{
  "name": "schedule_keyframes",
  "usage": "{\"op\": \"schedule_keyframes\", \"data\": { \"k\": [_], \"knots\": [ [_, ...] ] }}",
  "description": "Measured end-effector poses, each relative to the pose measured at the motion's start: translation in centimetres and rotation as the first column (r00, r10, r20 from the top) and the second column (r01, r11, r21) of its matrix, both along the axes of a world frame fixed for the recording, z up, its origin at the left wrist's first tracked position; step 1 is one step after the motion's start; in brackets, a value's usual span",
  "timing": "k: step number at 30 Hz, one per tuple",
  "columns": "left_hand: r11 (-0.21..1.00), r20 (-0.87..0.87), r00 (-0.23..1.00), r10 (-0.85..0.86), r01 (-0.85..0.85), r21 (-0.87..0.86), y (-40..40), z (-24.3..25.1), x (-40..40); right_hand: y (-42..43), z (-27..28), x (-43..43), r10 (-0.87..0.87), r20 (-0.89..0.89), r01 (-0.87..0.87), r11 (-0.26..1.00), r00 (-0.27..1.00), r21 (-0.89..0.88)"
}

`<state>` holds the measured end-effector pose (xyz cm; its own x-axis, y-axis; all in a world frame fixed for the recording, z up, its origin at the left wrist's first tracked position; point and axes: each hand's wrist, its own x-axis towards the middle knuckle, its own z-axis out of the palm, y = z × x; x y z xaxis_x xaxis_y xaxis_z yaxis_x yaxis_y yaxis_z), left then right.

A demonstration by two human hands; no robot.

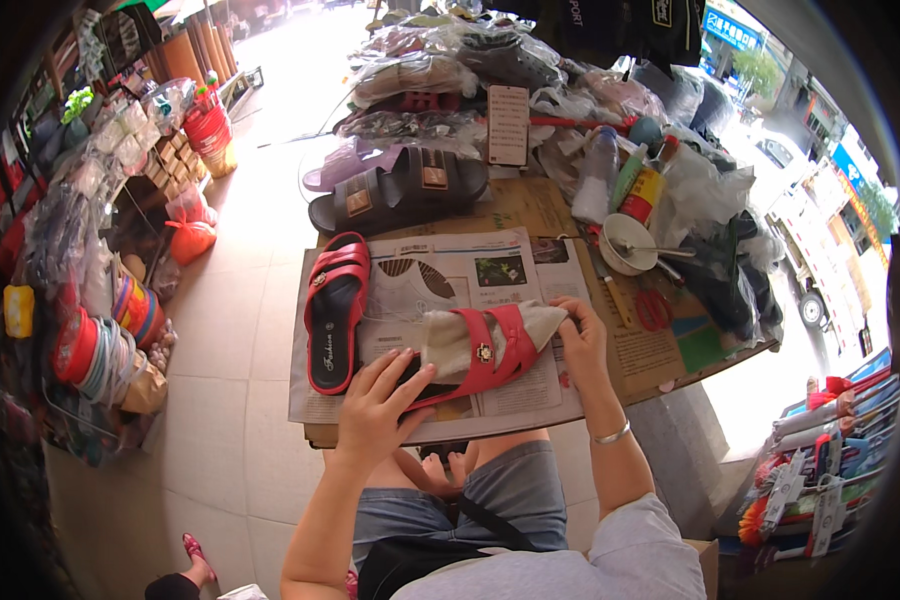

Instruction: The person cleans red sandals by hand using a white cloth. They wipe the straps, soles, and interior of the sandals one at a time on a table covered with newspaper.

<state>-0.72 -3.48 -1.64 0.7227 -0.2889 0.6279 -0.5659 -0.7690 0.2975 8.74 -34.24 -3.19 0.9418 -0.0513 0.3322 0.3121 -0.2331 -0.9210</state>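
A red strappy sandal (525,358) with a metal ornament on its strap lies sideways on spread newspaper (390,300). Through its straps runs a cream cloth (450,349), sticking out at both ends. My right hand (585,337) pinches the cloth's end beyond the toe. At the heel, my left hand (382,394) rests with fingers over the sole, steadying the sandal; its underside grip is hidden. The matching red sandal (336,315), with a black insole, stands to the left, toe pointing away from me.
Black slides (405,191) sit behind the newspaper, near an upright phone (508,124) and bagged shoes (412,75). To the right are a white bowl with a spoon (626,244), red-handled scissors (654,307), a utility knife (615,296) and bottles (596,169). Another person's foot (197,555) shows lower left.
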Motion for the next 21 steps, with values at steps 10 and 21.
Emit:
{"op": "schedule_keyframes", "data": {
  "k": [10,21],
  "knots": [
    [0.999,-0.018,1.0,-0.018,0.017,-0.036,0.0,0.1,-0.1,0.3,1.4,-0.4,-0.003,-0.094,0.024,0.974,0.996,0.226],
    [1.0,0.003,1.0,-0.011,0.011,-0.011,0.2,-0.2,-0.1,0.1,-0.4,0.2,0.015,-0.014,-0.016,0.998,1.0,-0.058]
  ]
}}
